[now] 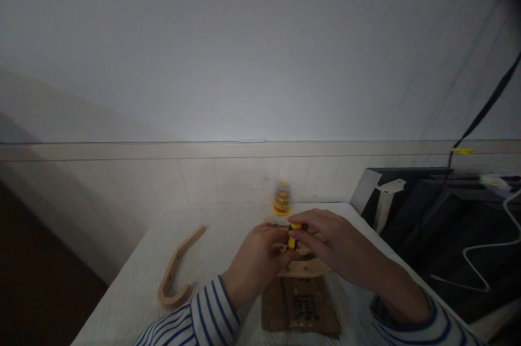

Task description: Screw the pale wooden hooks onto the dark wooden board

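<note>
A small yellow-and-black screwdriver [292, 243] is pinched between my two hands over the table. My right hand [331, 237] is closed, with thumb and forefinger on its upper part. My left hand [260, 254] is also closed, its fingertips at the lower part of the screwdriver. Just beneath and behind them is a curved wooden piece [307, 268] with small dark holes, partly covered by my hands. The screwdriver's tip is hidden. In front of the wood lies a flat brown packet [299, 308] with dark printing.
A hook-shaped wooden piece [173, 273] lies at the left of the white-covered table [220, 221]. Near the wall stands a clear domed container with a yellow base [282, 199]. Dark panels [427, 221] and a white cable [476, 249] are to the right.
</note>
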Motion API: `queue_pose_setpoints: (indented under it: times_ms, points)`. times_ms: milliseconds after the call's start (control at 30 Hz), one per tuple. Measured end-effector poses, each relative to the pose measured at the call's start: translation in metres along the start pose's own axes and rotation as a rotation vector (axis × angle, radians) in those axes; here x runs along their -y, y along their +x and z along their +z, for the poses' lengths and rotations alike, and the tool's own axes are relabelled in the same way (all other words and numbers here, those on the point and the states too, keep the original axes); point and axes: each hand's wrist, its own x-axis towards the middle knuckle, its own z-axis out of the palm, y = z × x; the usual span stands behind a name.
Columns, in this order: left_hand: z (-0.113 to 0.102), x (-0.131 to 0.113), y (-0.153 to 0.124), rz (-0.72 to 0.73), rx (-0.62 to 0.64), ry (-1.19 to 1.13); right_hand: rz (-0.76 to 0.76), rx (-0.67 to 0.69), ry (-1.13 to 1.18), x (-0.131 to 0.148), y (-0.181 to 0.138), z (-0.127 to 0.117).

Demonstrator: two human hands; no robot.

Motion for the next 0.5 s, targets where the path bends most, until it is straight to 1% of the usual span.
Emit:
queue_pose_setpoints:
  times_ms: [67,300,500]
  points:
    - [0.0009,0.0,0.0001,-0.022,-0.02,-0.003,0.009,0.001,0.012,-0.0002,-0.0001,0.0003]
    - [-0.0014,-0.0012,0.0004,0.006,0.0,0.0,0.05,-0.001,0.129,0.0018,-0.0013,-0.0023]
    - [-0.0015,0.0002,0.0009,0.036,0.021,0.014,-0.005,0.046,0.097,0.0063,0.0009,-0.0047]
